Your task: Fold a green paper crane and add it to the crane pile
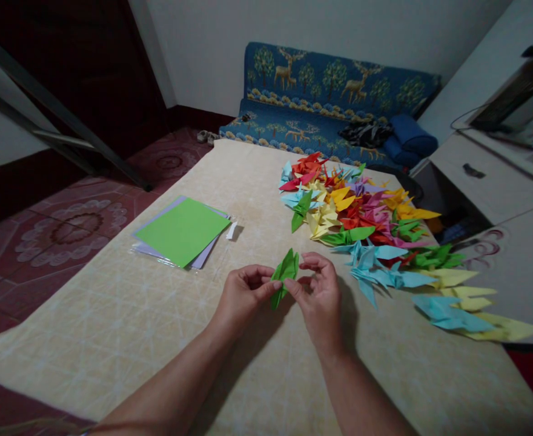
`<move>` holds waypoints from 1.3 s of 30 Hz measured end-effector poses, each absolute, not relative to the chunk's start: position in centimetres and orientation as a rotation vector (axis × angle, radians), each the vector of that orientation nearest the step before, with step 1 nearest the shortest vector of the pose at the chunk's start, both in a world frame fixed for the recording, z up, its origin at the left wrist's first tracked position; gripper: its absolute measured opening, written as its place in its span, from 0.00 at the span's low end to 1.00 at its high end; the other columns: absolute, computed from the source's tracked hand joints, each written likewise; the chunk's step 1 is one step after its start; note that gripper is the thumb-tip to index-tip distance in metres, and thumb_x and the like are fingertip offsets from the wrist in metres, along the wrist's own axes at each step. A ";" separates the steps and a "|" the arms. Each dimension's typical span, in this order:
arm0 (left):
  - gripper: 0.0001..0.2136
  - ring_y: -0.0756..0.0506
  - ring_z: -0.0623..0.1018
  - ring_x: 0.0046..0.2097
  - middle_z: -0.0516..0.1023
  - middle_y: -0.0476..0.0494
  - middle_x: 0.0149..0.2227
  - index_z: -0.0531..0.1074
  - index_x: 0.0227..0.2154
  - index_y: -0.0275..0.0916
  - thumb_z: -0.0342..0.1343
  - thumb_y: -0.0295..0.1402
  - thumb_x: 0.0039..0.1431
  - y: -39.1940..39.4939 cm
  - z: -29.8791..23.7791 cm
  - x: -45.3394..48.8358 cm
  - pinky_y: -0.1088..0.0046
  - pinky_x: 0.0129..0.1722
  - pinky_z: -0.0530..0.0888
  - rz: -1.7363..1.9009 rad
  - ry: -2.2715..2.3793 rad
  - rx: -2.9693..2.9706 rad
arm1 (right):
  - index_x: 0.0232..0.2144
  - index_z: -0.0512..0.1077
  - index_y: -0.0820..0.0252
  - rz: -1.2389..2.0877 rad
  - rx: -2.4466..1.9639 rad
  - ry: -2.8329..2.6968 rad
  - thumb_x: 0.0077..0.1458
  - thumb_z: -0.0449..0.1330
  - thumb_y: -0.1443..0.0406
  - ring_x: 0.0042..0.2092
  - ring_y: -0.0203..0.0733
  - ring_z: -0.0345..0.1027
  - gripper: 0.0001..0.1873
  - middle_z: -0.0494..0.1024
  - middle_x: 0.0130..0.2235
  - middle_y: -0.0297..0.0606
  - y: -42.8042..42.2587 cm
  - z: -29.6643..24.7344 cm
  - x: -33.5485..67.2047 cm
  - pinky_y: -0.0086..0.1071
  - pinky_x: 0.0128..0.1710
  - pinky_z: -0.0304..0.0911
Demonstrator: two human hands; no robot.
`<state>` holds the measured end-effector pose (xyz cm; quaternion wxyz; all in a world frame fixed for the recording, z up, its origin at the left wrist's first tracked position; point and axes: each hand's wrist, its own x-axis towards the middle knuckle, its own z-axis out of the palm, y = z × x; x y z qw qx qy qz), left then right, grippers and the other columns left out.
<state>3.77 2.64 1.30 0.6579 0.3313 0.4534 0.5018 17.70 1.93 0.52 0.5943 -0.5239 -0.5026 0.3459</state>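
A folded green paper crane (286,272) is held above the table between my two hands, its pointed ends up and down. My left hand (248,289) pinches its left side, thumb in front and fingers curled behind. On the other side, my right hand (317,289) presses its thumb against the lower middle of the paper, with the index finger raised near the top. Part of the crane is hidden by both thumbs. To the left lies a stack of square paper (183,230), green on top with lilac sheets beneath, on clear plastic wrapping.
Many folded paper cranes (361,209) in several colours are heaped along the table's right side. The table (157,339) has a pale patterned cloth. Behind it stands a blue sofa (303,112); a ladder (66,121) is at left and a white cabinet (498,242) at right.
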 end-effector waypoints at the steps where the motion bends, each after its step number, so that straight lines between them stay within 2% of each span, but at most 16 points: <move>1: 0.13 0.51 0.76 0.24 0.80 0.46 0.23 0.77 0.26 0.33 0.73 0.32 0.36 2.7 1.4 3.8 0.78 0.26 0.72 1.140 1.022 0.734 | 0.39 0.67 0.55 0.751 -1.209 -1.202 0.45 0.67 0.67 0.47 0.44 0.66 0.18 0.68 0.49 0.41 1.9 0.6 17.7 0.32 0.37 0.64; 3: 0.13 0.51 0.76 0.23 0.80 0.46 0.22 0.77 0.25 0.33 0.73 0.31 0.36 2.6 1.6 3.8 0.78 0.26 0.72 1.136 1.028 0.720 | 0.35 0.69 0.56 0.703 -1.202 -1.264 0.47 0.65 0.67 0.48 0.45 0.65 0.12 0.68 0.50 0.41 1.9 0.9 17.8 0.33 0.37 0.64; 6: 0.13 0.51 0.77 0.24 0.80 0.45 0.23 0.77 0.26 0.33 0.73 0.30 0.37 2.5 1.8 3.8 0.78 0.25 0.73 1.125 1.047 0.732 | 0.35 0.72 0.57 0.729 -1.224 -1.307 0.49 0.64 0.67 0.46 0.45 0.66 0.08 0.68 0.48 0.42 1.9 1.0 18.0 0.33 0.35 0.64; 11: 0.13 0.51 0.78 0.25 0.81 0.44 0.25 0.77 0.27 0.32 0.72 0.28 0.37 2.4 1.4 3.9 0.78 0.27 0.73 1.075 0.995 0.746 | 0.37 0.74 0.56 0.867 -1.197 -1.284 0.49 0.64 0.69 0.39 0.39 0.68 0.10 0.69 0.47 0.40 2.1 0.6 18.1 0.31 0.34 0.64; 18: 0.15 0.51 0.78 0.26 0.80 0.45 0.27 0.75 0.31 0.32 0.72 0.28 0.39 2.5 1.5 3.7 0.77 0.30 0.74 1.040 0.923 0.636 | 0.34 0.75 0.55 0.943 -1.068 -1.230 0.51 0.63 0.70 0.46 0.43 0.68 0.06 0.70 0.44 0.38 2.1 0.1 18.2 0.32 0.41 0.66; 25: 0.16 0.51 0.77 0.25 0.79 0.45 0.25 0.75 0.31 0.31 0.72 0.29 0.38 2.4 1.8 3.6 0.76 0.30 0.75 1.016 0.932 0.624 | 0.34 0.75 0.54 0.859 -1.050 -1.278 0.50 0.63 0.72 0.46 0.43 0.68 0.09 0.70 0.44 0.38 2.1 0.5 18.2 0.33 0.41 0.65; 30: 0.16 0.49 0.78 0.26 0.80 0.43 0.26 0.76 0.32 0.31 0.72 0.31 0.39 2.4 1.7 3.6 0.75 0.31 0.75 1.034 0.930 0.605 | 0.27 0.76 0.55 0.844 -1.065 -1.361 0.51 0.59 0.73 0.45 0.44 0.68 0.09 0.70 0.41 0.39 1.9 0.9 18.2 0.34 0.42 0.64; 33: 0.17 0.49 0.79 0.27 0.81 0.42 0.27 0.77 0.33 0.31 0.72 0.31 0.39 2.4 1.8 3.5 0.75 0.31 0.75 1.042 0.925 0.577 | 0.27 0.76 0.55 0.841 -1.074 -1.392 0.51 0.58 0.73 0.44 0.45 0.68 0.10 0.70 0.41 0.39 1.7 1.1 18.2 0.35 0.42 0.65; 39: 0.12 0.50 0.77 0.28 0.80 0.43 0.28 0.78 0.32 0.30 0.68 0.31 0.45 2.4 2.1 3.4 0.75 0.33 0.75 1.031 0.895 0.579 | 0.27 0.76 0.55 0.837 -1.115 -1.416 0.51 0.57 0.73 0.44 0.45 0.68 0.10 0.69 0.41 0.39 1.6 1.0 18.3 0.35 0.41 0.65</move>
